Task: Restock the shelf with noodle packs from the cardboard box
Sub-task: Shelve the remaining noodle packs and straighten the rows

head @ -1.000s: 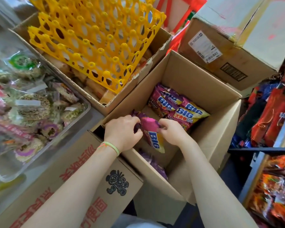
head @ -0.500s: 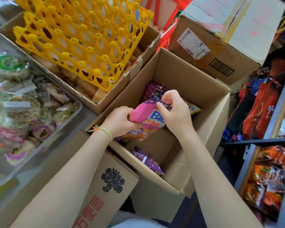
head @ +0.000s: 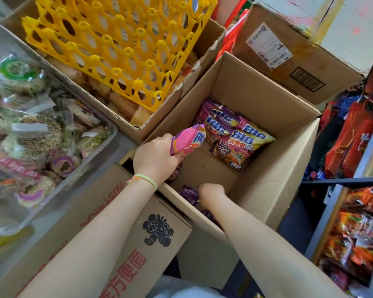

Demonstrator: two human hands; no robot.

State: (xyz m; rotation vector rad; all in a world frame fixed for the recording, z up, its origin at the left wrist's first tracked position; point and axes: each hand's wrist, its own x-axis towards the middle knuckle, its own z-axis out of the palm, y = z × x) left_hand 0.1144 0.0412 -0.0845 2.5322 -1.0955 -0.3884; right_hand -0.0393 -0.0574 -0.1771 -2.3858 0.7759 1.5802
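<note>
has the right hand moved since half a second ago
Yes. The right hand has dropped from beside the pink pack above the box's middle to the near wall of the open cardboard box, now down at a purple pack there.

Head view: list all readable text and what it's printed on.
"BIG": pink noodle pack that the left hand grips.
"BIG": noodle packs lying in the open cardboard box; smaller print unreadable.
"方便面", red: printed carton in front.
Shipping label and barcode on the closed carton: too small.
</note>
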